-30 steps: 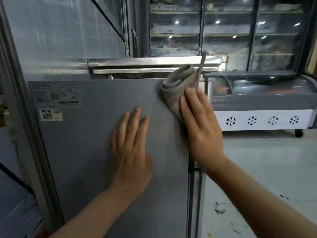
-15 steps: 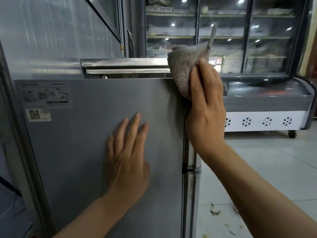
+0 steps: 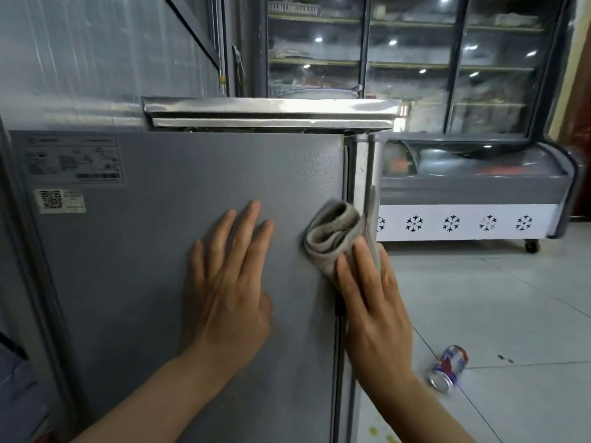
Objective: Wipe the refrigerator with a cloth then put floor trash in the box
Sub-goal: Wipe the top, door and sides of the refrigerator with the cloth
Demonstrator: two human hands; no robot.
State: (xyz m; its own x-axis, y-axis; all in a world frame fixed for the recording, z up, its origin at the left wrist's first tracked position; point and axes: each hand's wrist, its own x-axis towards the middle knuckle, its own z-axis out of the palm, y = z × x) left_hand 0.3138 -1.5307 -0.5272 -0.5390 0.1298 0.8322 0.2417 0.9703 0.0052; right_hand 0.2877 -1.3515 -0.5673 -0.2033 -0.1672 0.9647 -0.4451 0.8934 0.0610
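Observation:
The grey side panel of the refrigerator [image 3: 153, 251] fills the left and middle of the head view, with printed labels at its upper left. My left hand [image 3: 228, 282] lies flat on the panel, fingers spread, holding nothing. My right hand [image 3: 372, 302] presses a bunched grey cloth [image 3: 332, 235] against the panel's right edge, by the door seam. A crushed red, white and blue can [image 3: 447, 367] lies on the tiled floor to the right of my right forearm.
A chest freezer [image 3: 473, 203] with snowflake marks stands on castors behind, at the right. Glass-door display coolers [image 3: 409, 59] line the back wall. A steel ledge [image 3: 271, 113] juts out above the refrigerator. Small yellow scraps [image 3: 380, 434] dot the floor by the refrigerator's foot.
My right hand has slid the cloth down from the refrigerator's top right corner to mid-height along the right edge. My left hand stays flat on the panel. The can has come into view.

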